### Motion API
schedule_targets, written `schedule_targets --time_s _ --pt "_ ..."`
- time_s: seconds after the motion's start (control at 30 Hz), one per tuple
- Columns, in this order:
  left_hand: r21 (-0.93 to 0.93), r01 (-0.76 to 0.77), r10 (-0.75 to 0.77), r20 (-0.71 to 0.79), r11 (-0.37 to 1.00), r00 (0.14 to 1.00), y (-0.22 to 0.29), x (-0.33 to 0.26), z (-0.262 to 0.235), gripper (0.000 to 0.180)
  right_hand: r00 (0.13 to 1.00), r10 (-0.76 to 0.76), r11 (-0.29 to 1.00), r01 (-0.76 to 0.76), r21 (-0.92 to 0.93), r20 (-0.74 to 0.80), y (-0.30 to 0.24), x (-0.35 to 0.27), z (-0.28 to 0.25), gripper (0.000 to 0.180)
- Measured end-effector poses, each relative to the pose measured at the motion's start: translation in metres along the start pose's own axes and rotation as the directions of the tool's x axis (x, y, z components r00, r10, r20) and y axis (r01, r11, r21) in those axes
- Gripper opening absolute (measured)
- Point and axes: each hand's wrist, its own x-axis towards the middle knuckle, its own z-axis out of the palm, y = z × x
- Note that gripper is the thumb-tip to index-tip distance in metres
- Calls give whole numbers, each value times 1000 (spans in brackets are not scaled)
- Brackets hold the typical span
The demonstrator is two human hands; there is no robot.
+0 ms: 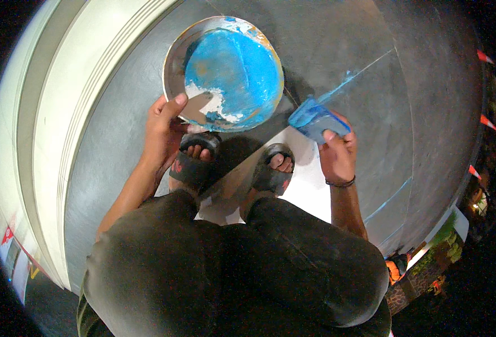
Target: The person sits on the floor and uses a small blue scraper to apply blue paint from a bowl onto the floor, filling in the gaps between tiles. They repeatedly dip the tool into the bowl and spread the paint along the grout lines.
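Observation:
My left hand (pixel 165 121) grips the near left rim of a round, shallow bowl (pixel 175 70), thumb over the edge. Bright blue paste (pixel 236 62) covers much of its inside, with white and ochre smears around it. To the right of the bowl and apart from it, my right hand (pixel 339 154) is closed on a flat, wide scraper (pixel 316 126). Blue paste coats the scraper's far left edge. A dark band circles my right wrist.
My feet in dark sandals (pixel 194 168) stand on the grey floor (pixel 366 112) below the bowl. Thin blue streaks (pixel 340 85) run along floor lines. A pale ridged wall (pixel 74 84) curves along the left. Orange-and-white cones (pixel 487 122) stand at the far right.

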Motion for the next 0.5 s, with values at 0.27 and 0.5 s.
schedule_targets --time_s 0.27,0.5 --pt "2 54 -54 -46 999 997 -13 7 -32 65 972 -43 976 91 200 -230 -22 30 -65 35" --pt "19 76 -74 -69 997 995 -12 4 -41 70 914 -341 779 144 -610 -220 -29 61 -166 35"
